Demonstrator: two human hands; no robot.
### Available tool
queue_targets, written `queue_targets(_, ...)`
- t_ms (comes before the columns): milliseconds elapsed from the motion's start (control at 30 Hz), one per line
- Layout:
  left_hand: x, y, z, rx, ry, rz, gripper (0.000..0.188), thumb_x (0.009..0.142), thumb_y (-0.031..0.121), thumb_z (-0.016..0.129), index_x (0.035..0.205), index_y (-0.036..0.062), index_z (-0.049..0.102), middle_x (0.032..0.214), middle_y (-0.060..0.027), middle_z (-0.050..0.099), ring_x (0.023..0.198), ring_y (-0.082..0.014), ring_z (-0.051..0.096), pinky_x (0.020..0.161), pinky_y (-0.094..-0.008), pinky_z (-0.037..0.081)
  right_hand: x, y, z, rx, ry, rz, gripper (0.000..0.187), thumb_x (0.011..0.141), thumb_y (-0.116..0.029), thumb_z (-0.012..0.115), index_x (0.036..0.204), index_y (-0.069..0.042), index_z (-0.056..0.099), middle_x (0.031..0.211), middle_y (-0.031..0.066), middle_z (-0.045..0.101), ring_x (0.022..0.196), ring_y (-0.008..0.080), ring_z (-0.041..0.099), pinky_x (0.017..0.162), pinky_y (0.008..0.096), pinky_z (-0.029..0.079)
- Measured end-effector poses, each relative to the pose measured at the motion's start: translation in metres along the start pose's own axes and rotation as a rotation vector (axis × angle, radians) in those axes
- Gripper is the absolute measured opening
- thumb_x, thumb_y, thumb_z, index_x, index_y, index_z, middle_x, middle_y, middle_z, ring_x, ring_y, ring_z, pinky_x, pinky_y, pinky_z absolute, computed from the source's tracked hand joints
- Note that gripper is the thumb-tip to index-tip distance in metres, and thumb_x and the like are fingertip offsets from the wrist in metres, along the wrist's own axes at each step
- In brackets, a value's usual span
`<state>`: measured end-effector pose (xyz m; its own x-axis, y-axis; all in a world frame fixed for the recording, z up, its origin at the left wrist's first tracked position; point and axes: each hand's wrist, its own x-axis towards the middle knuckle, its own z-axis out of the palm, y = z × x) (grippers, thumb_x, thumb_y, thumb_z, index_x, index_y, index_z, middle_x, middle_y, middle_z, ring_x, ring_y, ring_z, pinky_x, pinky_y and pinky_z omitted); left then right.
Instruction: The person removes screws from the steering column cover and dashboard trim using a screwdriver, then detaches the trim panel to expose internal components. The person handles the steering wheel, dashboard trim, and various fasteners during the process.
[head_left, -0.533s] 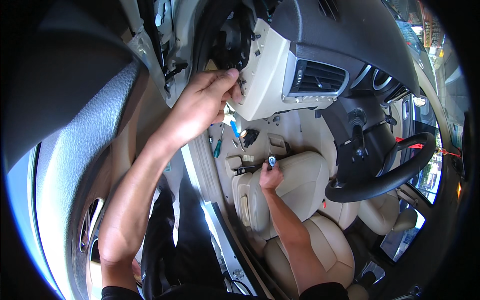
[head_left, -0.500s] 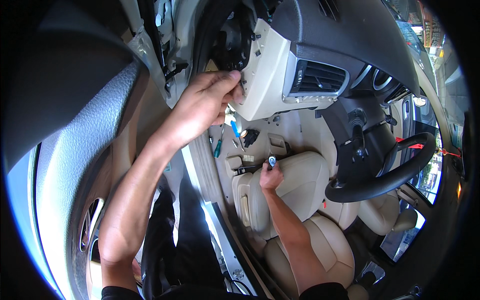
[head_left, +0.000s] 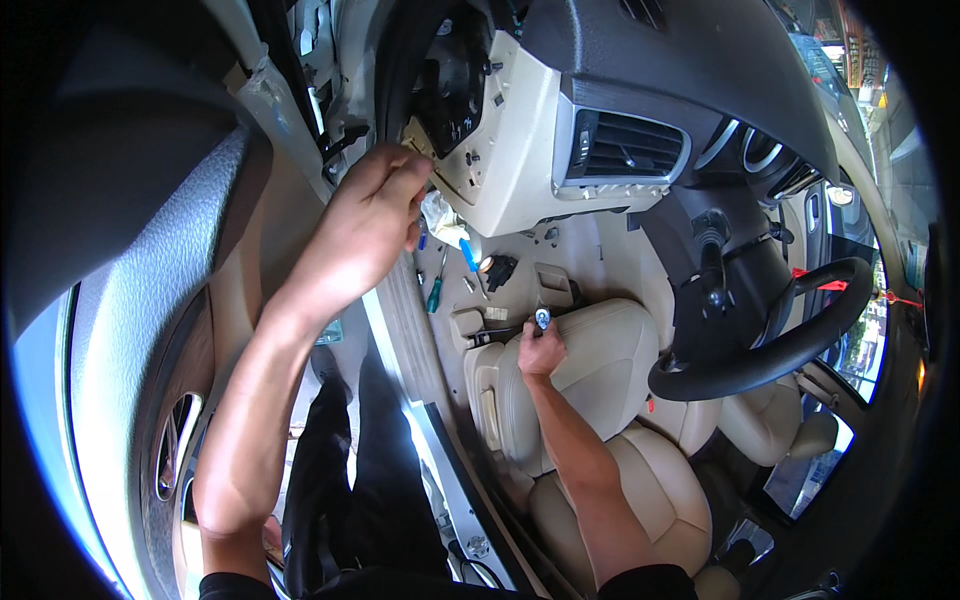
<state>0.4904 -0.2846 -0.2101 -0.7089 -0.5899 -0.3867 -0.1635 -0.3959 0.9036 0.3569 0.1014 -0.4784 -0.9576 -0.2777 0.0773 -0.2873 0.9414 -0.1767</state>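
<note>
My left hand (head_left: 375, 220) is raised beside the open end of the dashboard, with its fingers curled and thumb pressed in. Whatever it holds, if anything, is hidden. Just right of it is the cream dashboard side panel (head_left: 520, 150), which has dark clips and holes along its edge. Over the beige driver's seat (head_left: 600, 370), my right hand (head_left: 543, 355) is closed round a ratchet wrench (head_left: 542, 318). Only the wrench's round chrome head shows above the fist.
On the floor lie a green-handled screwdriver (head_left: 434, 295), a blue-handled tool (head_left: 468, 256) and a black part (head_left: 497, 272). The steering wheel (head_left: 770, 375) is at the right, below an air vent (head_left: 632, 145). The open door (head_left: 150, 300) borders my left side, by the door sill (head_left: 400, 340).
My left hand has drawn back leftward from the edge of the cream panel, uncovering more of its clips. The right hand and ratchet wrench have barely moved.
</note>
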Motion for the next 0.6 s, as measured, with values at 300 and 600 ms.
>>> queue_targets(300,-0.007,0.008,-0.005,-0.104,-0.016,-0.066,0.030,0.110,0.016,0.050,0.128,-0.0072,0.056,0.096,-0.0148,0.063,0.074,-0.0115,0.060,0.072,-0.0310,0.060,0.000,-0.002,-0.001,-0.003,0.016,0.002,0.037,0.090,-0.046,0.068,0.091,-0.008,0.067,0.081,0.0190,0.073,0.075,0.0451,0.070,0.070,0.0575,0.055)
queue_targets(600,-0.016,0.009,0.013,-0.220,0.041,0.082,0.037,0.112,0.022,0.050,0.130,-0.0107,0.052,0.091,-0.0142,0.067,0.069,-0.0114,0.058,0.073,-0.0336,0.064,0.000,-0.001,0.000,-0.018,0.019,-0.018,0.038,0.091,-0.046,0.068,0.092,-0.008,0.067,0.081,0.0189,0.073,0.076,0.0449,0.071,0.070,0.0576,0.055)
